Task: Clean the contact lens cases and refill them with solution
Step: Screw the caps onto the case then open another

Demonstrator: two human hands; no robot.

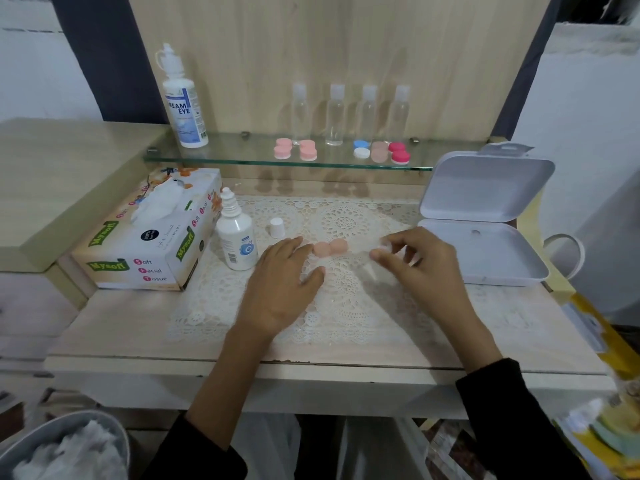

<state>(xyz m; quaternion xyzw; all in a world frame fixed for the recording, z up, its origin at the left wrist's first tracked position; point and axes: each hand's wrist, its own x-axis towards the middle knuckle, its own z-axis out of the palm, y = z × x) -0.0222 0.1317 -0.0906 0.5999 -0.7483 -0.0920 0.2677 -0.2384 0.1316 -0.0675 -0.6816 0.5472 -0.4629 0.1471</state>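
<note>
Case (330,247), peach and seemingly with both round lids on, lay on the lace mat (346,306) in the middle of the counter (138,323), between the two hands. The left hand (282,289) rested flat on the mat, its fingers (294,247) straight and slightly apart, the tips just beside the case's left end; whether they touched it could not be told. The right hand (426,268) hovered a little to the case's right, its fingers (391,242) curled and drawn toward the thumb around a pale blur, and it could not be told whether they pinched anything. Left of the hands stood the small bottle (237,237), uncapped, with its cap (277,227) near it on the mat and the tissue box (156,233) beyond. Other cases (308,150) waited on the glass shelf (207,157). This looked like one case being worked on, with solution and tissue ready, though which stage it had reached was unclear. The next move probably called for the left fingers to steady the case while the right twisted a lid, without knocking over the open bottle close by.
</note>
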